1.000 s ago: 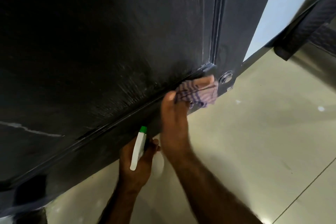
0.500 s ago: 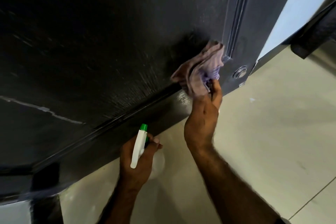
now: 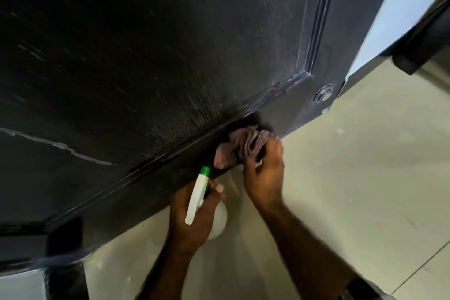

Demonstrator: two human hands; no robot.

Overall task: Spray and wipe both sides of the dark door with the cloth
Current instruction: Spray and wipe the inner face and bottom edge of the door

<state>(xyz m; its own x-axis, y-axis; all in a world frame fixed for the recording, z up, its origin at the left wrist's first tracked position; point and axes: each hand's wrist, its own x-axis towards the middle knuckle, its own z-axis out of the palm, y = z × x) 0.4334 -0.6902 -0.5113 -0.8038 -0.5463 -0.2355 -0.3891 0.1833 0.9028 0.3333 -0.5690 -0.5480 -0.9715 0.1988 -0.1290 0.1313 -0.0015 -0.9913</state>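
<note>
R hand [image 3: 264, 173] is gripping the bunched pinkish cloth [image 3: 239, 147], fingers curled round it, and is pressing it vs the bottom rail of the dark door [image 3: 146, 56], just below the raised panel moulding and close to the door's lower edge. L hand [image 3: 192, 214] is holding a white spray bottle [image 3: 197, 196] w/ green nozzle, fingers wrapped round its neck, thumb lying by the trigger head; nozzle is pointing up toward the door, bottle is hanging just off the door face. A round metal fitting [image 3: 323, 96] is sitting near the door's bottom corner, right of the cloth. Pale floor tiles [image 3: 353, 190] are showing under both arms. A light streak is running across the door's left part
</note>
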